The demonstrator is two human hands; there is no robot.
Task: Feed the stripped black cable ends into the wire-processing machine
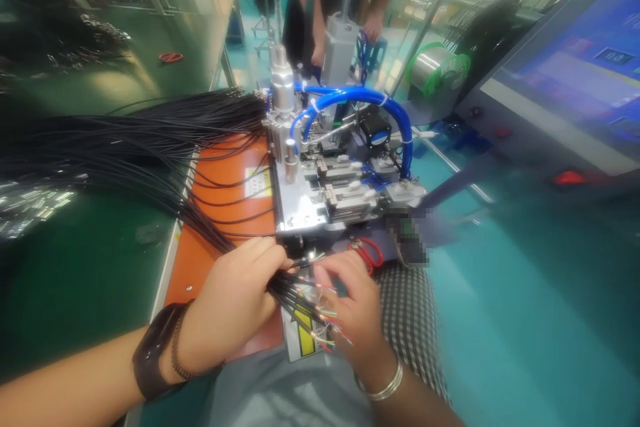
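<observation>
Fingers of the left hand (235, 300) are grasping smooth, round black cables (290, 292) by the near right corner of the orange surface (210, 267); those of the right hand (357, 303) are curling beside thin, coloured wire ends (327, 313), whether pinching any I cannot tell. A blocky metal machine (303, 203) with glossy blue tubes (360, 93) is crowding the right edge; more cables (150, 133) are draping over the left edge.

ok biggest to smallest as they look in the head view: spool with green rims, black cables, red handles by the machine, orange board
1. Black cables
2. Orange board, partly covered
3. Spool
4. Red handles
</observation>
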